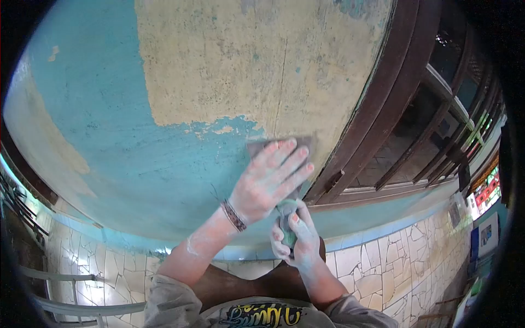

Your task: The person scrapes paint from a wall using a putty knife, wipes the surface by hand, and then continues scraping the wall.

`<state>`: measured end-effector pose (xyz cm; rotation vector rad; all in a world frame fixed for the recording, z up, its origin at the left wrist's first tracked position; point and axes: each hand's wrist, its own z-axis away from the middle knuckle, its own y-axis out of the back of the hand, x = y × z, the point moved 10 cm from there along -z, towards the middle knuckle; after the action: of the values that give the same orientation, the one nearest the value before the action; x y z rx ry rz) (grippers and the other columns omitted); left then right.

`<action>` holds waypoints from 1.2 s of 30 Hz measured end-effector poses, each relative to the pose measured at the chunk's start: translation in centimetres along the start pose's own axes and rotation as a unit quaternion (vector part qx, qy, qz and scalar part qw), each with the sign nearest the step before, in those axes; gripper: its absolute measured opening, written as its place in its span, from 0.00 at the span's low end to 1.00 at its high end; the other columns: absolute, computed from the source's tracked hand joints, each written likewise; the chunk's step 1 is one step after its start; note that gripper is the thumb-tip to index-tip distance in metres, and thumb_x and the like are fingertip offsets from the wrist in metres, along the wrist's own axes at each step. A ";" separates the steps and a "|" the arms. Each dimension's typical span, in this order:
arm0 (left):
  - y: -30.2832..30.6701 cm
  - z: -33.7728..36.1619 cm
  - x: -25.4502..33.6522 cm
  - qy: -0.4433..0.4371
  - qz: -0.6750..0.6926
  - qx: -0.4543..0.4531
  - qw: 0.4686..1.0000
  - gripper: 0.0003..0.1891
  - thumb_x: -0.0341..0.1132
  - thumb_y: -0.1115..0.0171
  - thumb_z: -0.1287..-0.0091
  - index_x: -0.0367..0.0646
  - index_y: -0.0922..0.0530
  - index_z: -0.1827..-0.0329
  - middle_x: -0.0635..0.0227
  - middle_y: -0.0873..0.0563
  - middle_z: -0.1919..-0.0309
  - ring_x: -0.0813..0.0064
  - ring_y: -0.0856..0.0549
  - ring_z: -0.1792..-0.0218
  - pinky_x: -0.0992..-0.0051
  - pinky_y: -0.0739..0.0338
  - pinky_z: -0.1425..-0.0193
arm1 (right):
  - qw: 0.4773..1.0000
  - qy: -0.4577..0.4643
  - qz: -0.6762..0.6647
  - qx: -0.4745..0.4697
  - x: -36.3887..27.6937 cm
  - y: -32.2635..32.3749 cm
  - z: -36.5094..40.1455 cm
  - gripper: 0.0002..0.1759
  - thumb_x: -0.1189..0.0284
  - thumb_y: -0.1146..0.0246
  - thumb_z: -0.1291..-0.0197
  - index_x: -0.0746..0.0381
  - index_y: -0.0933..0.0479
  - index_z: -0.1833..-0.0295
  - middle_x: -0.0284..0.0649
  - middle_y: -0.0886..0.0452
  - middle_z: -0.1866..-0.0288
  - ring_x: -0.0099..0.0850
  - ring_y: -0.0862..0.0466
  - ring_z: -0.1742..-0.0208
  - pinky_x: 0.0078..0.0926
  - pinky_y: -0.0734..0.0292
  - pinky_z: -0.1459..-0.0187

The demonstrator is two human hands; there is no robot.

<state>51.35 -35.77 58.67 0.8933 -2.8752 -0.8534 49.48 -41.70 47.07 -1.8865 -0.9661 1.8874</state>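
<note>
A wide-bladed paint scraper (pixel 307 144) lies with its metal blade against the wall (pixel 202 60). My right hand (pixel 302 240) is wrapped round its green handle, below the blade. Flat on the back of the blade rests my left hand (pixel 268 177), its fingers stretched out and slightly apart. Pale dust coats both hands. Around the blade, turquoise paint meets a bare cream patch with a ragged edge, and a thin vertical crack runs up the cream part. The blade's front edge is partly hidden by my left fingers.
A dark wooden window frame (pixel 377 109) with glass panes slants close on the right. Below is a floor of irregular pale tiles (pixel 377 268). Grey metal rails (pixel 93 309) stand at lower left. Several items, including a blue-edged board (pixel 484 235), are at the far right.
</note>
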 end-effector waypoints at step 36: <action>0.7 -2.9 0.0 -0.016 -0.024 0.019 0.999 0.22 0.34 0.50 0.33 0.46 0.20 0.37 0.62 0.22 0.34 0.59 0.27 0.29 0.58 0.41 0.24 | 1.000 0.026 0.002 0.001 -1.9 0.6 -1.4 0.24 0.58 0.47 0.26 0.56 0.40 0.31 0.43 0.27 0.70 0.23 0.33 0.86 0.18 0.41 0.86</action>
<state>51.49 -36.69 61.46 0.9660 -2.9187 -0.8276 51.11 -43.00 48.23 -1.9280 -0.9437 1.8316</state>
